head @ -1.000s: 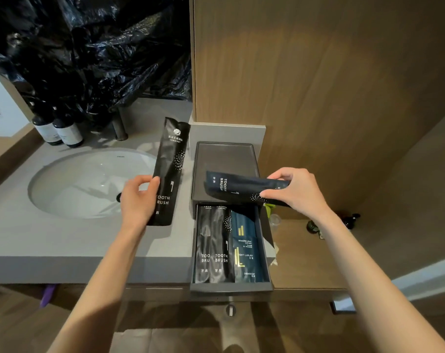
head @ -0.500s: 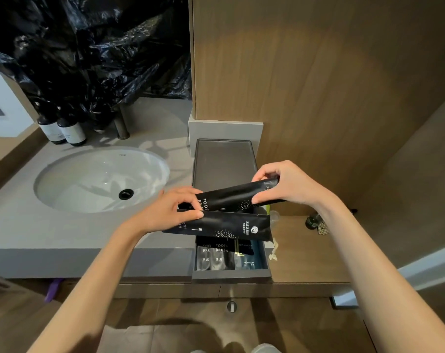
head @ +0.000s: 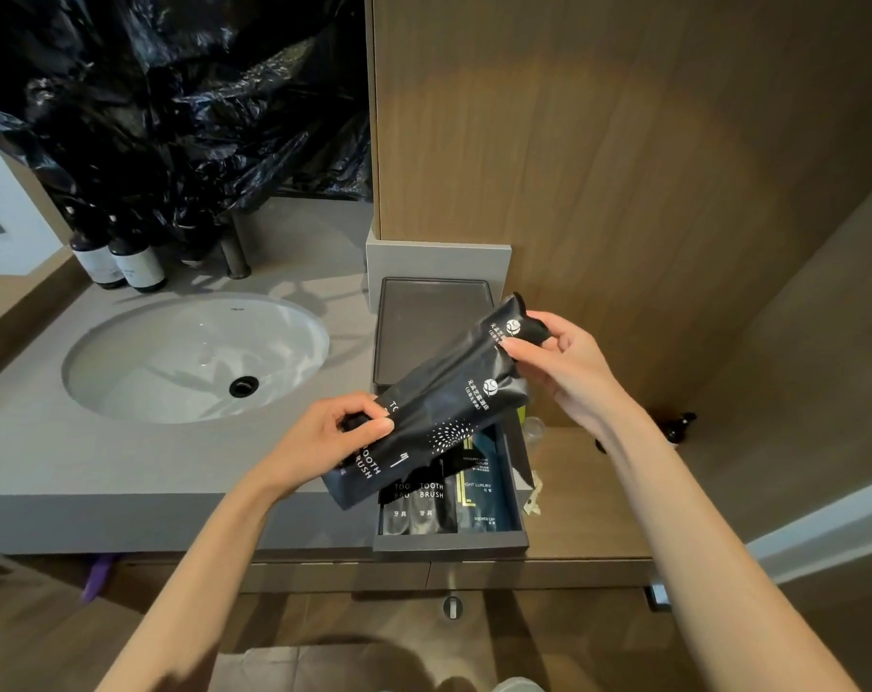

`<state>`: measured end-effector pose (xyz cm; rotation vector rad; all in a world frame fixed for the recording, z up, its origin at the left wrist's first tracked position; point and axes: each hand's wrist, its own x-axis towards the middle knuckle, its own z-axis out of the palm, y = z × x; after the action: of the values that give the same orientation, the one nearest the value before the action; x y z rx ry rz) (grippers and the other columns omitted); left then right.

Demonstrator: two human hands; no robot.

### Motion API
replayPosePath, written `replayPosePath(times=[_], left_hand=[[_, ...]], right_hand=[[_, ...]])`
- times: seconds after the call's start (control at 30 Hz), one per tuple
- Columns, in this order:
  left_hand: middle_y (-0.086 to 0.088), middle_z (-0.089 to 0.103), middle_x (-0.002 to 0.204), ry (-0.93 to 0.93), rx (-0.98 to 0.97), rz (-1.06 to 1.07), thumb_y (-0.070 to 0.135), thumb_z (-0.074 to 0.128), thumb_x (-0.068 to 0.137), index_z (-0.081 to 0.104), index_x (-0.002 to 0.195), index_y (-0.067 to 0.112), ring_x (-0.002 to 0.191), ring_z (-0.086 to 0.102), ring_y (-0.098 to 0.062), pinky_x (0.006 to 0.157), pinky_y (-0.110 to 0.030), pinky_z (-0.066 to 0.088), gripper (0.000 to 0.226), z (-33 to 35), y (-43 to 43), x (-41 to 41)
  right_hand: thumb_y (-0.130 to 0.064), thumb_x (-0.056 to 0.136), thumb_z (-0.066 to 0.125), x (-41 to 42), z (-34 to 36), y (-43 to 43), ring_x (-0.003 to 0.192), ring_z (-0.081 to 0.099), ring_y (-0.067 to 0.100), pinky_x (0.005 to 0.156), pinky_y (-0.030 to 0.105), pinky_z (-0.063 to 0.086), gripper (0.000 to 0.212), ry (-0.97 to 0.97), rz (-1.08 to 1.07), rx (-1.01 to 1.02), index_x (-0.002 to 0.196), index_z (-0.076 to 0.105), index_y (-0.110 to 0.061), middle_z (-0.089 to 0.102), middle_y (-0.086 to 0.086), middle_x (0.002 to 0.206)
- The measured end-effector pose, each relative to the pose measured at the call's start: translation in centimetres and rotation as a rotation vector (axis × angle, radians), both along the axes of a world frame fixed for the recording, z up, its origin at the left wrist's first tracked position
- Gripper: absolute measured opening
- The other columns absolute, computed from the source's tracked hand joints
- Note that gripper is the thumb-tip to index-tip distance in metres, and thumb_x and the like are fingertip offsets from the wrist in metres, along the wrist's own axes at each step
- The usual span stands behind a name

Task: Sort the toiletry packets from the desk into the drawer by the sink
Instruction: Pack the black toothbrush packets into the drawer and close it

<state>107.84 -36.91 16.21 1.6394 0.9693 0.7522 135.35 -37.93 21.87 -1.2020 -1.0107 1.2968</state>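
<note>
Item under handling: two long, glossy black toothbrush packets (head: 449,407), held one over the other as a single bundle. Each carries a white round logo with small white script near its upper end. The top one also shows a white dotted burst at mid-length and "TOOTH BRUSH" in white capitals at its lower end. The bundle lies on a diagonal, low end at the left and high end at the right. It hangs in the air over the open dark grey drawer (head: 449,540) and touches nothing in it.

Left hand (head: 324,442) grips the lower end, fingers (head: 374,424) curled and clamped on the packets. Right hand (head: 574,367) pinches the upper end, with its fingers (head: 511,348) closed on the edge beside the logos.

Drawer contents: two matching black packets (head: 416,501) lie side by side on the left, their "TOOTH BRUSH" lettering partly hidden by the bundle. On the right lies a dark blue packet (head: 484,491) with gold marks, labelled "SHOWER CAP".

Surroundings: the drawer is set in the grey stone counter (head: 74,467), just in front of a shallow dark rectangular tray (head: 424,332). A white oval basin (head: 194,357) sits to the left. Behind it stand dark bottles with white labels (head: 119,262), under crumpled black plastic sheeting (head: 174,92).
</note>
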Motion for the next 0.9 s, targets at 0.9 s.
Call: replayPosePath(times=[0.9], left_hand=[[0.003, 0.07, 0.06, -0.35, -0.389, 0.539, 0.014, 0.054, 0.094, 0.056, 0.084, 0.01, 0.05, 0.064, -0.006, 0.048, -0.018, 0.051, 0.011, -3.3, -1.8, -0.7]], right_hand=[[-0.009, 0.09, 0.063, -1.1, -4.7, -1.9, 0.053, 0.059, 0.005, 0.047, 0.015, 0.05, 0.018, -0.228, 0.097, -0.479, 0.107, 0.065, -0.005, 0.063, 0.001, 0.071]])
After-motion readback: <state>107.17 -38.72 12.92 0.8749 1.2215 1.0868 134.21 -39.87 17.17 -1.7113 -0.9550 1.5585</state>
